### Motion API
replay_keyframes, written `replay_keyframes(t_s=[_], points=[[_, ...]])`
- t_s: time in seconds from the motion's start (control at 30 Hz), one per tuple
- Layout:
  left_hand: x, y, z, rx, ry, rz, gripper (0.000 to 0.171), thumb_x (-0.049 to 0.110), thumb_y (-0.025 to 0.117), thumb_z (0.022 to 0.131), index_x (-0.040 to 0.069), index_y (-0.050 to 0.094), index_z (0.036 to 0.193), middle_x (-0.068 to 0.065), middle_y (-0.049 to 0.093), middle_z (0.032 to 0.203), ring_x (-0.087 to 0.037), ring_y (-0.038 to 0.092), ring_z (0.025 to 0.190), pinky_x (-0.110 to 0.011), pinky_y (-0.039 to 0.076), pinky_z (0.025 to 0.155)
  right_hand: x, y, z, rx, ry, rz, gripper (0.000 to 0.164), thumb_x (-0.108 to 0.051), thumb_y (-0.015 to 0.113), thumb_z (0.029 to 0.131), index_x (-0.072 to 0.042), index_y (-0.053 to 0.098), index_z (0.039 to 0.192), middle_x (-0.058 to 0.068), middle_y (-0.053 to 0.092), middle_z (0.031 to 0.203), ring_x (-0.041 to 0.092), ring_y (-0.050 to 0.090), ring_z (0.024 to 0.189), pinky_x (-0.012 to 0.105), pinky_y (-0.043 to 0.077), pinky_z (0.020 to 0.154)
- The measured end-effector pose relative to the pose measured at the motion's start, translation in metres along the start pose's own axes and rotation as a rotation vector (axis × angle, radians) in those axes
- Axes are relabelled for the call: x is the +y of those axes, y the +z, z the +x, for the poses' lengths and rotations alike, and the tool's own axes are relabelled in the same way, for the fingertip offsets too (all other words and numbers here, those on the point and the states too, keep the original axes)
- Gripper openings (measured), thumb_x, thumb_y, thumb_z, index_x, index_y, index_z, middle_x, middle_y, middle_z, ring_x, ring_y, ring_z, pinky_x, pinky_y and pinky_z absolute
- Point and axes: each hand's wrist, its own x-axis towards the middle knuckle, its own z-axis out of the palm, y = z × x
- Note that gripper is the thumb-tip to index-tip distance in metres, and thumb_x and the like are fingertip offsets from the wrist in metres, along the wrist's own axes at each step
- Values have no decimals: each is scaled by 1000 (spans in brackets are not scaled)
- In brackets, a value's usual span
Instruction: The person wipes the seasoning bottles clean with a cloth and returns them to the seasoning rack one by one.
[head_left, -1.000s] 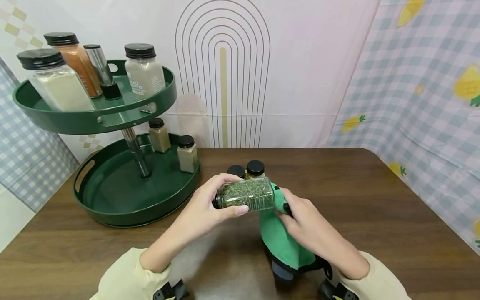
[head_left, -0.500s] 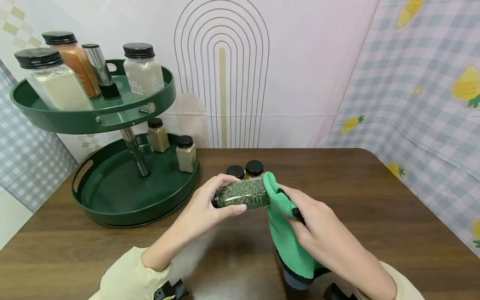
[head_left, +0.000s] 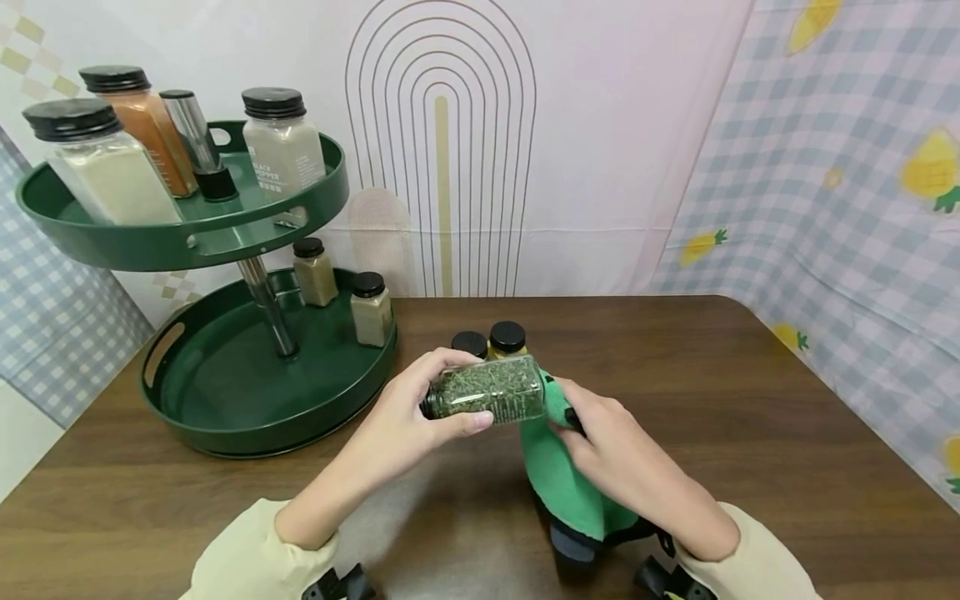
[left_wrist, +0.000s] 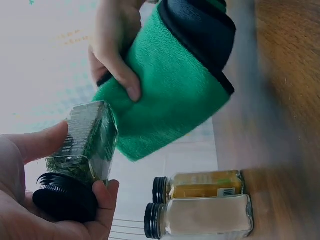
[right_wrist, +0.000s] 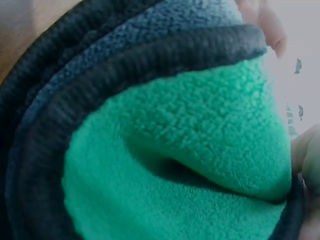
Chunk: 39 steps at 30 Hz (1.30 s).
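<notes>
Left hand [head_left: 420, 408] is gripping the herb jar [head_left: 491, 390], thumb on the near side, fingers around the far side. Jar is lying sideways in mid-air over the wooden table [head_left: 750, 400]: black cap [left_wrist: 65, 197] pointing left, base end pointing right. Dried green flakes are showing through the clear wall.

Right hand [head_left: 611, 442] is holding the green cloth [head_left: 562, 475], thumb pressing on it in the left wrist view; the other fingers are partly hidden. Cloth is meeting the jar's base end and hanging toward the near side, dark blue-grey reverse and black edging showing. How hard it is pressing, can't tell. Right wrist view is mostly filling with cloth folds.

Just beyond the herb jar, two jars are standing upright side by side on the table: pale-content jar [left_wrist: 210, 217] on the left, yellow-content jar [left_wrist: 205, 185] on the right.

Far left, a two-tier green stand is sitting on the table. Upper tray [head_left: 150, 250] is carrying a cream-powder jar [head_left: 116, 183], an orange jar [head_left: 153, 137], a silver-and-black cylinder [head_left: 197, 142] and a jar labelled "black pepper" [head_left: 285, 158]. Lower tray [head_left: 225, 442] is carrying two small black-capped jars on its right side, one far [head_left: 315, 279], one nearer [head_left: 372, 317]. Blue checked fabric [head_left: 825, 208] is hanging on the right.
</notes>
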Motion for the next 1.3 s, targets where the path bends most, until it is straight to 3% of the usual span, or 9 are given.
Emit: replay_keyframes(t_s=[0.5, 0.8, 1.0, 1.3], points=[[-1, -3, 3, 7, -20, -25, 44, 26, 77, 76, 27, 56, 115, 5, 59, 114, -15, 53, 98, -35, 45, 83, -21, -19, -18, 131, -119, -57, 51, 0, 59, 87, -18, 48, 133, -4, 59, 121, 12, 60, 103, 37, 50, 82], [1, -3, 1, -20, -31, -76, 44, 22, 78, 75, 28, 57, 114, 4, 59, 112, -16, 55, 96, -36, 46, 82, -4, -3, -3, 56, -42, -44, 42, 0, 54, 89, -9, 51, 130, 6, 59, 124, 22, 60, 109, 41, 50, 86], [1, -1, 0, -20, 7, -12, 46, 25, 77, 75, 27, 56, 116, 4, 59, 115, -15, 55, 97, -35, 45, 83, 0, -2, 0, 22, -10, -15, 43, -3, 54, 91, -10, 48, 133, 6, 57, 128, 24, 57, 114, 44, 48, 89], [-2, -2, 2, -2, -15, 6, 45, 25, 77, 75, 27, 56, 115, 6, 59, 115, -13, 53, 101, -36, 43, 87, -22, -21, -18, 101, -68, -55, 49, -3, 58, 88, -18, 47, 134, -4, 58, 123, 14, 59, 107, 38, 50, 84]])
